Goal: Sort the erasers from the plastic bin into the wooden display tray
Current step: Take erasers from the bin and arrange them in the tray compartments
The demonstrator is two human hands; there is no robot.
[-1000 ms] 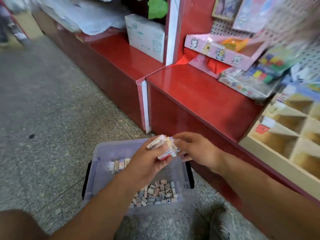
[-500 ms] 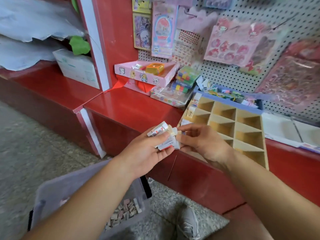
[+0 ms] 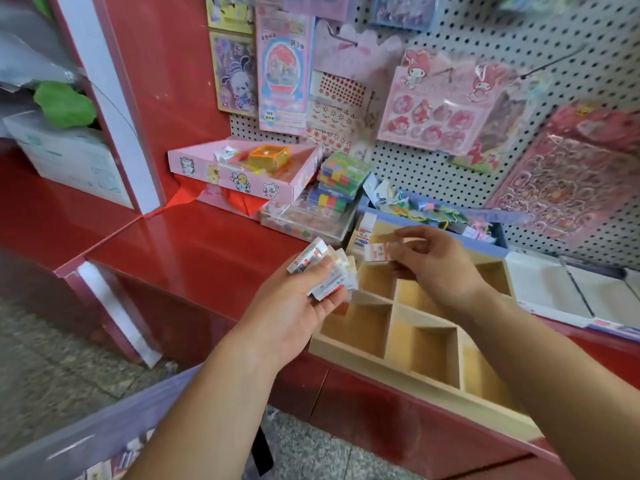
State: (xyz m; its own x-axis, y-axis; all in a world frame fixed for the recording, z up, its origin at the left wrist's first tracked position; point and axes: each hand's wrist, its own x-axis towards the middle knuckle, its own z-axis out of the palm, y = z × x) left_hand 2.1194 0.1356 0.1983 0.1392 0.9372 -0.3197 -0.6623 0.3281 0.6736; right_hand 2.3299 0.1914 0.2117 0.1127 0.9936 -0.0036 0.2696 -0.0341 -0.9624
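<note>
Over the wooden tray (image 3: 420,377) on the red counter (image 3: 194,251), left hand (image 3: 294,313) grips a fanned bunch of erasers (image 3: 323,273), small, white, red-blue printed wrappers. Right hand (image 3: 438,268) pinches a single eraser (image 3: 375,252) above the tray's back compartments. Plastic bin (image 3: 104,427) at lower left.

Matt bare-wood tray (image 3: 388,344) on a glossy red counter (image 3: 194,251); translucent plastic bin (image 3: 86,441).
</note>
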